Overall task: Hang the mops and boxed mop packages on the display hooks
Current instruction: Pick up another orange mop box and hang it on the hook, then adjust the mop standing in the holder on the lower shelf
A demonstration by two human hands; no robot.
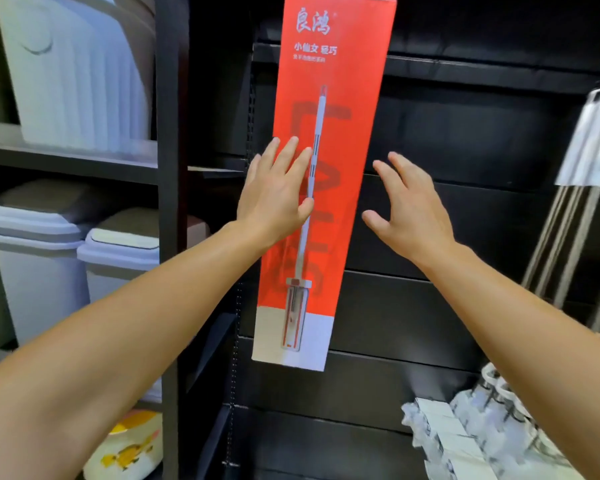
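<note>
Head camera view, looking forward and slightly down at a black display wall in a shop. One boxed mop package (329, 174) hangs flat against the dark slatted back panel (465, 140), its top edge running out of view, so the hook that carries it cannot be seen. The box is a tall, narrow carton, smooth and matte, orange-red over most of its face with a white band at the foot, white Chinese lettering near the top, and a printed picture of a slim flat mop running down its length.

Both hands are released and hold nothing. The left hand (278, 192) lies with straight fingers against the left side of the box front, as if steadying it. The right hand (409, 209) hovers just beside the box's right edge, fingers spread and loosely bent, apart from the carton.

At the right edge, several mops (582, 168) with thin, shiny metal handles and pale grey card sleeves already hang close together, blurred. Below them, at the lower right, sits a cluster of white and clear wrapped mop heads (465, 441), too blurred to tell whether they belong to the hanging mops.

This box looks placed; how many items remain is not shown.

On grey shelves to the left stand smooth plastic bins (45, 265) with rounded swing lids, pale bodies and darker tops.
</note>
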